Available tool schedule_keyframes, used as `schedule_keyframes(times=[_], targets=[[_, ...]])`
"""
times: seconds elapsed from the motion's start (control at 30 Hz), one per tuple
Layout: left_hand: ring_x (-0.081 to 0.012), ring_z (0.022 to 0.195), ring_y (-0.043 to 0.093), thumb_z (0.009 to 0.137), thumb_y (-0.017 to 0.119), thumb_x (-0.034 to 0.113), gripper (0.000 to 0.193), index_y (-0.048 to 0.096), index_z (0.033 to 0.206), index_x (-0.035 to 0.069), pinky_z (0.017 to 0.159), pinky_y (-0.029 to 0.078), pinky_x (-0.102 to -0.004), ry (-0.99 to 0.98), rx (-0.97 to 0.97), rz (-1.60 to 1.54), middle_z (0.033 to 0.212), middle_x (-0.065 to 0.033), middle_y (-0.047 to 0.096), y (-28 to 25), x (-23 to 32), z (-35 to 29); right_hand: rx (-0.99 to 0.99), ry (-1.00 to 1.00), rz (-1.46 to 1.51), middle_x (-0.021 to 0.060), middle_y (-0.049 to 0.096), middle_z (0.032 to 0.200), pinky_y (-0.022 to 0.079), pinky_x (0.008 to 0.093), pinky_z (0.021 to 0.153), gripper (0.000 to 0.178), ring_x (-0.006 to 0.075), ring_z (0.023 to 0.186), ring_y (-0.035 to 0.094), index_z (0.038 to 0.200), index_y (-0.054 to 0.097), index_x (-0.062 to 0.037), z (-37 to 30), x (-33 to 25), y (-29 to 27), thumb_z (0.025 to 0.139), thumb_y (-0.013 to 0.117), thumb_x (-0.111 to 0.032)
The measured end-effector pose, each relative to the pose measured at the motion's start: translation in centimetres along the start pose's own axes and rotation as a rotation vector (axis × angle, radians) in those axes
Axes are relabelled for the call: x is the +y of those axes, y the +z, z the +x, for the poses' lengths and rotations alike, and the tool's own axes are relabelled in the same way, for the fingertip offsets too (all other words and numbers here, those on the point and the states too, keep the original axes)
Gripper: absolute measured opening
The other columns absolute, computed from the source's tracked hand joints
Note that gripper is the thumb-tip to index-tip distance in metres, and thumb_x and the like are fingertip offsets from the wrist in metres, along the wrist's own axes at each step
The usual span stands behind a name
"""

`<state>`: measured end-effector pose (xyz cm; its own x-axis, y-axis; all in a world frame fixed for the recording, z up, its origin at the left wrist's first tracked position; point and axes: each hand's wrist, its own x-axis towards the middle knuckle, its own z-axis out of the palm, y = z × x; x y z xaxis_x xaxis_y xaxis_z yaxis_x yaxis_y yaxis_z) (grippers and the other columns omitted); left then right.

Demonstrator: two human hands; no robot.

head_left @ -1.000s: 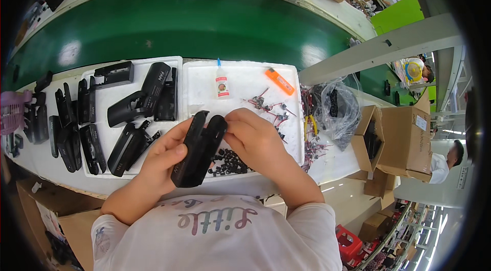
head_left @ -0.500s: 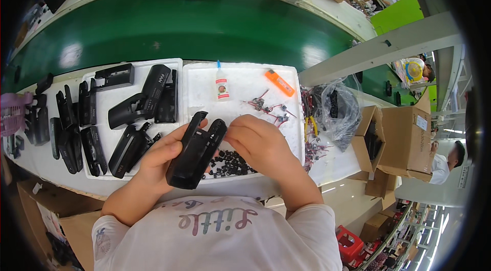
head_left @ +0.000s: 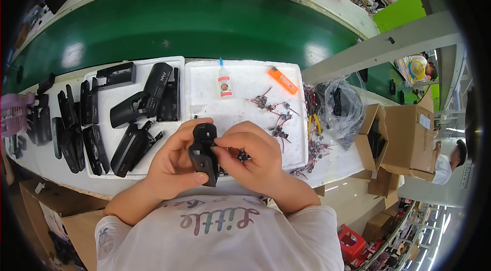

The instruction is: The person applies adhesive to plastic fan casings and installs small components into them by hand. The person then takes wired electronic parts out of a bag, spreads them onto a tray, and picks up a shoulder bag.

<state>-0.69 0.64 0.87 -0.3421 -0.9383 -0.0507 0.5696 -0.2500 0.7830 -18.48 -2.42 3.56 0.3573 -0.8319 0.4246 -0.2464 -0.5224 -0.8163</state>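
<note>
My left hand (head_left: 171,161) is wrapped round a black plastic housing (head_left: 204,152), held on end above the near edge of a white foam tray (head_left: 197,74). The fingers of my right hand (head_left: 255,153) are pinched together against the housing's right side; anything between them is too small or hidden to make out. Small black parts (head_left: 243,155) lie beneath my hands, mostly covered by them. Further off in the tray are a small white bottle with a blue tip (head_left: 223,86), several little wired components (head_left: 280,132) and a flat orange item (head_left: 283,81).
More black housings (head_left: 128,151) fill a second foam tray on the left, beside a purple basket (head_left: 15,115). A green conveyor belt (head_left: 204,25) runs behind. To the right are a clear plastic bag (head_left: 343,112), cardboard boxes (head_left: 406,138) and a slanting white post (head_left: 383,48).
The housing has been turned from lying slanted, broad side up, to standing on end in my left hand. My right hand has moved lower and closer against its side.
</note>
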Motion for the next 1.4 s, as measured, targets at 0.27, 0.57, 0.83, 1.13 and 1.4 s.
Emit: schedule_keyframes(times=[0.27, 0.57, 0.83, 1.13, 1.4], targets=[[-0.0203, 0.113, 0.041, 0.069, 0.065, -0.012, 0.066, 0.037, 0.126, 0.006, 0.092, 0.037, -0.0324, 0.170, -0.183, 0.130, 0.121, -0.0104, 0.036, -0.2, -0.8, -0.1, 0.032, -0.030, 0.045, 0.0075, 0.058, 0.078, 0.040, 0.0204, 0.048, 0.022, 0.0099, 0.058, 0.053, 0.088, 0.062, -0.0006, -0.3, 0.4, 0.7, 0.069, 0.070, 0.008], [-0.0185, 0.103, 0.045, 0.069, 0.065, -0.012, 0.066, 0.037, 0.126, 0.005, 0.086, 0.040, -0.0306, 0.271, -0.208, 0.289, 0.114, -0.0101, 0.039, -0.3, -0.9, 0.2, 0.066, 0.044, 0.180, 0.0069, 0.058, 0.078, 0.040, 0.0210, 0.050, 0.020, 0.0100, 0.060, 0.052, 0.087, 0.062, -0.0015, -0.5, 0.4, 0.7, 0.070, 0.071, 0.007], [-0.0177, 0.100, 0.045, 0.067, 0.066, -0.012, 0.066, 0.038, 0.125, 0.004, 0.084, 0.038, -0.0295, 0.304, -0.188, 0.328, 0.111, -0.0093, 0.040, -0.4, -1.2, 0.3, 0.052, 0.121, 0.237, 0.0064, 0.057, 0.079, 0.038, 0.0201, 0.051, 0.017, 0.0087, 0.060, 0.050, 0.086, 0.062, -0.0010, -0.6, 0.4, 0.8, 0.072, 0.069, 0.006], [-0.0175, 0.099, 0.044, 0.067, 0.066, -0.011, 0.066, 0.039, 0.126, 0.005, 0.083, 0.036, -0.0290, 0.302, -0.179, 0.341, 0.111, -0.0090, 0.040, -0.3, -1.1, 0.3, 0.060, 0.120, 0.265, 0.0060, 0.057, 0.078, 0.039, 0.0198, 0.051, 0.017, 0.0083, 0.061, 0.050, 0.086, 0.062, -0.0018, -0.7, 0.7, 1.0, 0.073, 0.068, 0.006], [-0.0182, 0.103, 0.044, 0.068, 0.065, -0.011, 0.066, 0.038, 0.127, 0.004, 0.087, 0.036, -0.0307, 0.295, -0.196, 0.345, 0.111, -0.0085, 0.040, -0.2, -1.0, 0.3, 0.051, 0.148, 0.278, 0.0046, 0.054, 0.079, 0.039, 0.0200, 0.052, 0.019, 0.0084, 0.062, 0.049, 0.086, 0.058, -0.0032, -0.7, 0.8, 1.3, 0.073, 0.067, 0.007]])
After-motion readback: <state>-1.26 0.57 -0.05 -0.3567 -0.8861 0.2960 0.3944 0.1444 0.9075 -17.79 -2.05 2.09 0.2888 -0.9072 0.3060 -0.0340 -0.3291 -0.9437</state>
